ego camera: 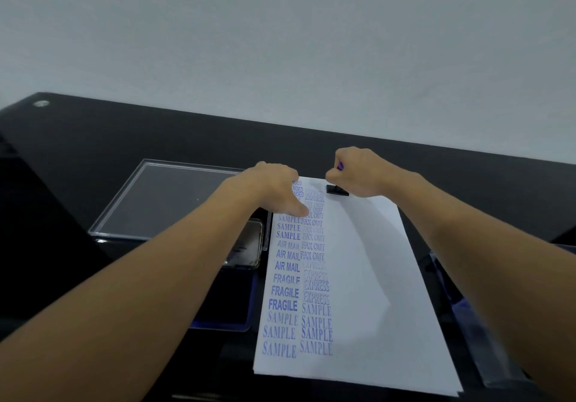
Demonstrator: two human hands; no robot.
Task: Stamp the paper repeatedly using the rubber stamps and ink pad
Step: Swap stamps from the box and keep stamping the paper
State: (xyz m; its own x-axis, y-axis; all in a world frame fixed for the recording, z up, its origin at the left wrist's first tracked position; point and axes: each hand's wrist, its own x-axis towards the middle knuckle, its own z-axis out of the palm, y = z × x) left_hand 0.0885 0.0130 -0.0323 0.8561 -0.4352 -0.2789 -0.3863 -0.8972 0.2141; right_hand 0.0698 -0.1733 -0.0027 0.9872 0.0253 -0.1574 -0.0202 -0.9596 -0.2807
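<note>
A white sheet of paper [367, 292] lies on the black table, with two columns of blue stamped words down its left side. My right hand [358, 172] grips a black rubber stamp [337, 190] and presses its base onto the paper's far edge, right of the second column. My left hand [276, 189] rests flat on the paper's top left corner, thumb stretched over the prints. A blue ink pad [230, 308] in an open case sits left of the paper, partly hidden under my left forearm.
A clear plastic lid [162, 195] lies at the back left of the dark table [93, 139]. A small metal-rimmed case [249, 245] sits by the paper's left edge. Another clear container [461, 308] is at the right, behind my right forearm. A pale wall rises beyond.
</note>
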